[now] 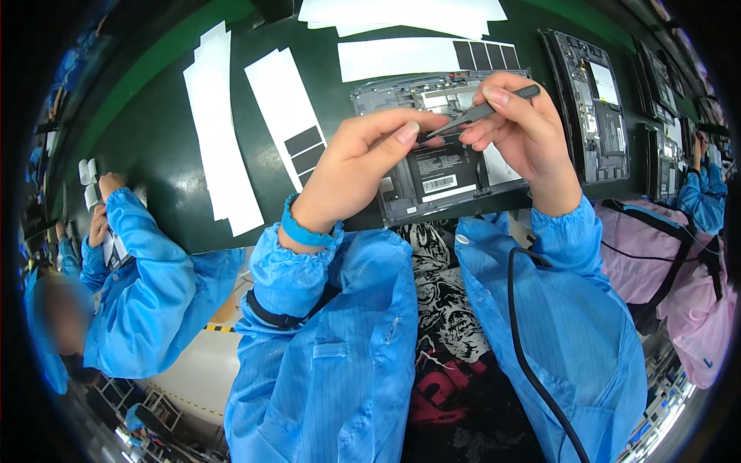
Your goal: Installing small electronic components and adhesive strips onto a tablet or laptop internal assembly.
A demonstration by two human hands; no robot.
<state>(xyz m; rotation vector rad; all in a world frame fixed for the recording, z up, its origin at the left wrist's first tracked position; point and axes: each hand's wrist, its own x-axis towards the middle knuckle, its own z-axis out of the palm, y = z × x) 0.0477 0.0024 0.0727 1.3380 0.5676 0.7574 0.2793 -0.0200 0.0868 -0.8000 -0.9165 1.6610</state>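
In my right hand (532,131) is a pair of dark grey tweezers (477,113), held between thumb and fingers with the tips pointing left. Those tips reach the thumb of my left hand (351,162), whose thumb and fingers are drawn together; any small piece between them is too hidden to make out. Under both hands lies an opened laptop base (397,207) with its inner parts exposed. Its black battery (444,166) bears a white label. Neither hand appears to press on the laptop.
White sheets with black rectangular patches (397,59) (270,89) lie behind and left of the laptop. More white strips (220,139) and a sheet stack (401,11) surround them. Another opened laptop base (590,116) stands right. A co-worker in blue (154,278) sits left; a black cable (515,324) hangs before me.
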